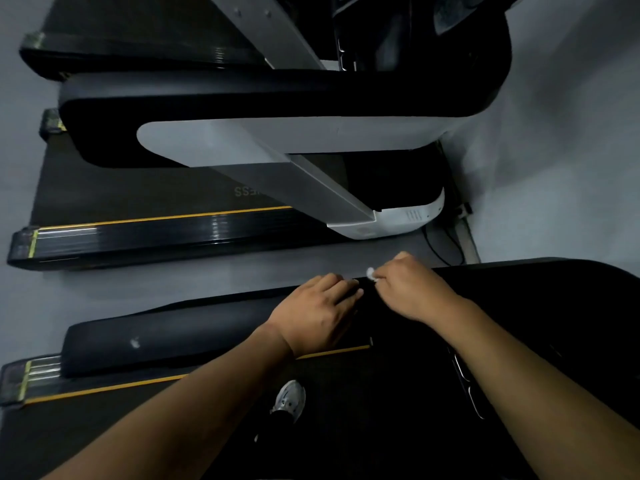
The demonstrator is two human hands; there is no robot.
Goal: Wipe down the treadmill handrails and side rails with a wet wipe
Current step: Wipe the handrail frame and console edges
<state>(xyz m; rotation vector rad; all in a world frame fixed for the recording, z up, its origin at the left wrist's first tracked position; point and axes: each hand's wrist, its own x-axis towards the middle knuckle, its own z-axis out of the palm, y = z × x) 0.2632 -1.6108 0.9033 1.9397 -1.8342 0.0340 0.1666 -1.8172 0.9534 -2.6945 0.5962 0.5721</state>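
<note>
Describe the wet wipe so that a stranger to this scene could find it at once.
Start at the nearest treadmill's long black handrail. At its far edge the right hand pinches the wet wipe, a small white wad. Unlike the pale smudge farther left on the handrail, it is held, not stuck on.

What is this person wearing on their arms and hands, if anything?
Nothing visible. The left hand and right hand have no gloves or watch, and the left forearm and right forearm carry no sleeves.

Partial "ESS" on treadmill belt (138, 187)
</note>
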